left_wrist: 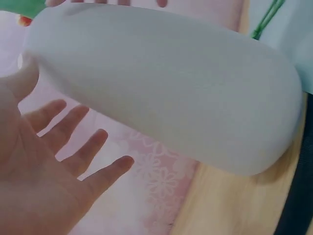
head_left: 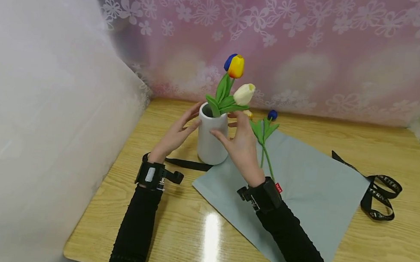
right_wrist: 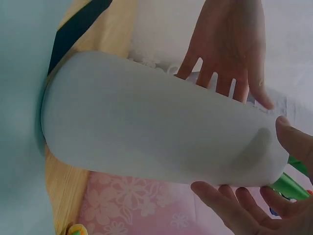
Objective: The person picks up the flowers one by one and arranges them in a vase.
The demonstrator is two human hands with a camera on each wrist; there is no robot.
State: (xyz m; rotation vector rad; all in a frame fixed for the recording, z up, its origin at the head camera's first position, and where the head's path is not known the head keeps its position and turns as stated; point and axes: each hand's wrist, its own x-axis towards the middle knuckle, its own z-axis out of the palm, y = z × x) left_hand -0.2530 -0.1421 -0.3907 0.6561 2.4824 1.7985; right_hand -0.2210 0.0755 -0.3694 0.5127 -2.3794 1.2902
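Note:
A white vase [head_left: 211,144] stands upright at the left corner of the grey-blue wrapping sheet. Out of its mouth lean artificial tulips: a yellow-orange tulip [head_left: 236,67], a blue tulip [head_left: 228,62] behind it, and a cream tulip [head_left: 243,94] lower right, with green leaves. My left hand [head_left: 175,136] is at the vase's left side near the rim, its fingers extended and spread in the left wrist view. On the opposite side, my right hand [head_left: 242,145] has its thumb and fingers spread around the upper vase, fingertips right at its wall [right_wrist: 156,122].
More tulips with a blue head [head_left: 272,115] and green stems lie on the wrapping sheet [head_left: 313,181]. A black lettered ribbon [head_left: 381,197] loops at the right, and a dark ribbon strip [head_left: 186,164] passes by the vase base. A pink floral curtain [head_left: 301,50] hangs behind the wooden table [head_left: 183,231].

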